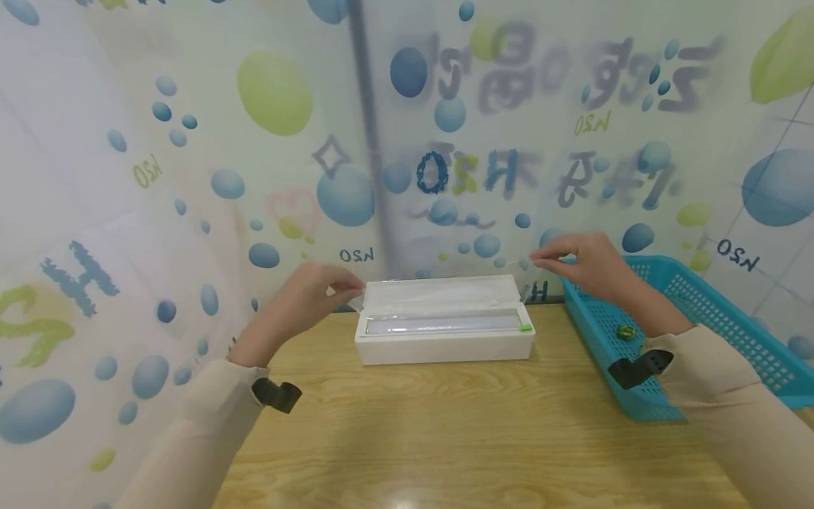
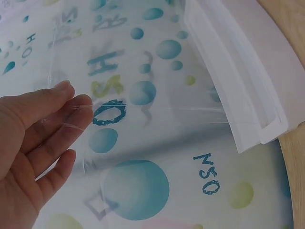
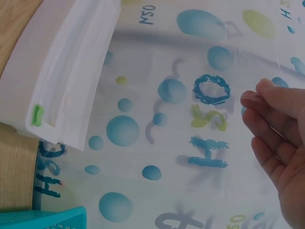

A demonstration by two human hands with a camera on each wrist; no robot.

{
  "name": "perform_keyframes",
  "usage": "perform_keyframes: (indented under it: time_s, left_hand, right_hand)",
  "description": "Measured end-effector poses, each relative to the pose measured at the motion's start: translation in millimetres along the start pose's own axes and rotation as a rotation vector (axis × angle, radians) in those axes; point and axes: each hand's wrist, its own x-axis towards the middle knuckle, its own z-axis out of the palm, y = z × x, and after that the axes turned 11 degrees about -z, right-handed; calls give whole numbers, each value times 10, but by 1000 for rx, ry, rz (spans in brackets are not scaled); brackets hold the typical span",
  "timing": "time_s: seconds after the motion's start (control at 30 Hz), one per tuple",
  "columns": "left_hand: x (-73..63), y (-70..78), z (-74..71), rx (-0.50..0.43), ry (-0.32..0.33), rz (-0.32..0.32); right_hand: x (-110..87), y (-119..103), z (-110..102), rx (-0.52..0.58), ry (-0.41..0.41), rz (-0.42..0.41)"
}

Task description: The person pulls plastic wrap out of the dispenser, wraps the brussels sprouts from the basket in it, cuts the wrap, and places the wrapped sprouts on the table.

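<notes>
A person's left hand (image 1: 311, 297) and right hand (image 1: 591, 265) each pinched clear plastic film (image 2: 157, 109), which stretched toward an open white box (image 1: 445, 348) on a wooden table (image 1: 407, 431) beside a blue basket (image 1: 718, 318).

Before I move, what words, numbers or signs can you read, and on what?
"H2O", large, mirror-reversed: patterned curtain.
"H2O", several smaller ones, reversed: same curtain.
"H" and "2", large, partial "H2O": curtain's left side.
Grey writing at the curtain: too blurred to read.
White box, blue basket: no readable text.
</notes>
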Motion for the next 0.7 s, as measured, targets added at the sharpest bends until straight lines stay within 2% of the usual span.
perform_keyframes:
  time_s: [0.1, 0.33, 0.53, 0.7]
  left_hand:
    - [-85, 16, 31, -4, 4, -2]
    - [-263, 37, 152, -10, 32, 51]
    - [-440, 49, 272, -59, 63, 0]
    - [-546, 51, 368, -66, 42, -3]
  right_hand:
    - [-51, -44, -4, -9, -10, -29]
    - [-197, -111, 22, -19, -2, -88]
    - [-331, -181, 49, -15, 12, -83]
    - [-422, -252, 70, -44, 6, -97]
